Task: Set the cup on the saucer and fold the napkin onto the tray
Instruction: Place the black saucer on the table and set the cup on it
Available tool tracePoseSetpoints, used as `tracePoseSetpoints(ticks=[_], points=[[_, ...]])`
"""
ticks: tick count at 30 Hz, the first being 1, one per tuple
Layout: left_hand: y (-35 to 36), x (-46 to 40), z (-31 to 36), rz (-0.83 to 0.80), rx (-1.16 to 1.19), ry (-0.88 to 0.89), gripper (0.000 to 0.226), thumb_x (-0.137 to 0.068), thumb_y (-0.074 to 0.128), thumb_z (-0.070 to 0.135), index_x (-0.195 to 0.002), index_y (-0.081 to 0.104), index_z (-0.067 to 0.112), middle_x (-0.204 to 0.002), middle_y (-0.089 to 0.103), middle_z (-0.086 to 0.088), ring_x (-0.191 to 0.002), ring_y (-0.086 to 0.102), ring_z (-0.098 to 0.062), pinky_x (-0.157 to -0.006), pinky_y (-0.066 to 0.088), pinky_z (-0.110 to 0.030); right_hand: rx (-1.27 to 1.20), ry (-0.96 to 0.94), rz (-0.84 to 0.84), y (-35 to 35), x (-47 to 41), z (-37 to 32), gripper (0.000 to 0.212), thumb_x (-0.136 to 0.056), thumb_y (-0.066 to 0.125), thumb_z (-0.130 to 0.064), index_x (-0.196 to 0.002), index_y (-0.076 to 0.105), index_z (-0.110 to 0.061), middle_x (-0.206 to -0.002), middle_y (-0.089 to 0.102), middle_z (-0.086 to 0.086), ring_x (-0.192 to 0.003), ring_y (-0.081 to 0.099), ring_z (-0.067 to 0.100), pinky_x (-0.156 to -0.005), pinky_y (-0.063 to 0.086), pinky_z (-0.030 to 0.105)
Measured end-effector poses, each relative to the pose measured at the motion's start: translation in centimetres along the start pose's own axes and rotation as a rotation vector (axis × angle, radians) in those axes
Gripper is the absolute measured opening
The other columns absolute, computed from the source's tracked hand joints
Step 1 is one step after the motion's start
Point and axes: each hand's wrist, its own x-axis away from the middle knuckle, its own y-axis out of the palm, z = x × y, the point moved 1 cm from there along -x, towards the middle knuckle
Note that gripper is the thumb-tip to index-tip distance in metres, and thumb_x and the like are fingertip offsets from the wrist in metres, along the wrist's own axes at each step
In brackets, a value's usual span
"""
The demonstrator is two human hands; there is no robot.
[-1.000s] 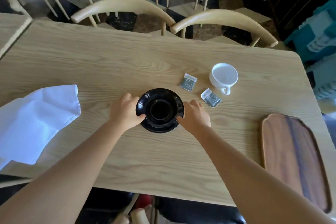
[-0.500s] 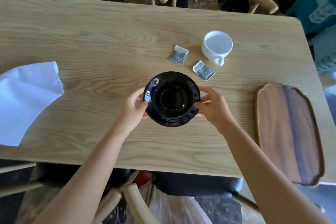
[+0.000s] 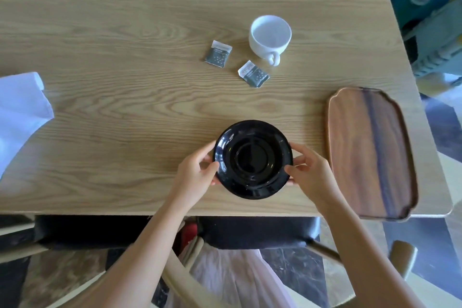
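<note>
Two hands are closed on the black saucer (image 3: 252, 159) low in the centre of the frame: the left hand (image 3: 196, 177) pinches its left rim, thumb on top and the other fingers curled beneath, and the right hand (image 3: 311, 174) pinches its right rim the same way. Whether the saucer rests on the tabletop (image 3: 125, 32) or is held just above it cannot be told. The white cup (image 3: 270, 35) stands empty and upright in the upper centre, well apart from the saucer, with two tea sachets (image 3: 218, 53) between them. The wooden tray (image 3: 370, 152) lies at the right, its near end overhanging the tabletop edge. The white napkin (image 3: 20, 112) lies unfolded at the far left. From here, the glossy saucer could slip from so shallow a grip on its rim. Weight set on the tray's overhanging end could tip it off the edge. A reach toward the cup could sweep the sachets aside.
</note>
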Motion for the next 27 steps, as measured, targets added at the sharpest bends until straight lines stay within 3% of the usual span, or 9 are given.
tracePoseSetpoints(ticks=[5, 10, 15, 19, 21, 23, 25, 27], points=[[0.1, 0.5, -0.2, 0.004, -0.032, -0.018, 0.051, -0.086, 0.059, 0.011, -0.129, 0.048, 0.037, -0.088, 0.066, 0.004, -0.056, 0.066, -0.011, -0.056, 0.054, -0.018, -0.006, 0.003, -0.035, -0.2, 0.3, 0.6, 0.06, -0.078, 0.064, 0.0, -0.096, 0.056, -0.056, -0.066, 0.064, -0.006, -0.067, 0.068, 0.01, -0.075, 0.058, 0.04], [0.2, 0.6, -0.1, -0.023, 0.002, -0.027, 0.052, -0.087, 0.06, 0.012, -0.129, 0.045, 0.037, -0.082, 0.066, 0.003, -0.059, 0.068, -0.011, -0.055, 0.052, -0.014, -0.013, -0.014, -0.035, -0.2, 0.4, 1.0, 0.064, -0.078, 0.063, 0.001, -0.087, 0.054, -0.062, -0.063, 0.064, -0.008, -0.065, 0.066, 0.006, -0.07, 0.058, 0.033], [0.1, 0.7, 0.2, -0.03, -0.042, -0.004, 0.052, -0.088, 0.058, 0.011, -0.127, 0.041, 0.041, -0.078, 0.064, 0.003, -0.056, 0.067, -0.006, -0.053, 0.048, -0.009, 0.082, -0.027, -0.087, -0.5, 0.1, 0.6, 0.047, -0.079, 0.064, -0.005, -0.112, 0.054, -0.037, -0.072, 0.064, -0.006, -0.059, 0.065, 0.001, -0.062, 0.051, 0.013], [-1.1, -0.2, 1.0, -0.096, -0.362, 0.03, 0.041, -0.088, 0.057, 0.019, -0.127, 0.05, 0.029, -0.089, 0.062, 0.005, -0.064, 0.067, -0.006, -0.062, 0.05, -0.017, 0.302, -0.041, -0.151, -1.7, -0.5, -0.8, 0.035, -0.081, 0.064, -0.021, -0.112, 0.054, -0.032, -0.078, 0.062, -0.011, -0.067, 0.063, 0.005, -0.06, 0.045, 0.019], [-2.3, -1.3, 2.3, -0.077, -0.618, 0.107, 0.035, -0.089, 0.055, 0.023, -0.124, 0.054, 0.022, -0.09, 0.062, 0.007, -0.07, 0.064, -0.011, -0.066, 0.051, -0.028, 0.45, -0.096, -0.085, -2.5, -1.3, -2.3, 0.031, -0.08, 0.062, -0.028, -0.111, 0.057, -0.031, -0.077, 0.06, -0.016, -0.076, 0.059, 0.008, -0.062, 0.043, 0.025], [-3.3, -2.7, 4.5, -0.004, -0.792, 0.244, 0.027, -0.088, 0.055, 0.023, -0.116, 0.059, 0.021, -0.086, 0.063, 0.008, -0.07, 0.061, -0.014, -0.064, 0.05, -0.031, 0.551, -0.2, 0.048, -3.2, -2.7, -4.3, 0.03, -0.08, 0.06, -0.03, -0.11, 0.059, -0.028, -0.083, 0.059, -0.012, -0.082, 0.056, 0.013, -0.064, 0.041, 0.027], [-3.8, -4.6, 7.1, 0.054, -0.86, 0.391, 0.027, -0.087, 0.057, 0.02, -0.113, 0.061, 0.017, -0.087, 0.066, 0.005, -0.071, 0.06, -0.016, -0.06, 0.046, -0.028, 0.622, -0.336, 0.188, -3.5, -4.5, -6.8, 0.031, -0.08, 0.061, -0.029, -0.11, 0.059, -0.024, -0.097, 0.06, -0.004, -0.093, 0.055, 0.019, -0.064, 0.038, 0.028], [-3.6, -7.2, 9.5, 0.069, -0.883, 0.509, 0.032, -0.087, 0.057, 0.016, -0.118, 0.059, 0.015, -0.102, 0.066, -0.001, -0.085, 0.062, -0.02, -0.065, 0.046, -0.03, 0.698, -0.453, 0.258, -3.4, -6.6, -9.2, 0.036, -0.08, 0.062, -0.028, -0.115, 0.057, -0.02, -0.111, 0.058, 0.003, -0.106, 0.051, 0.025, -0.067, 0.038, 0.031]])
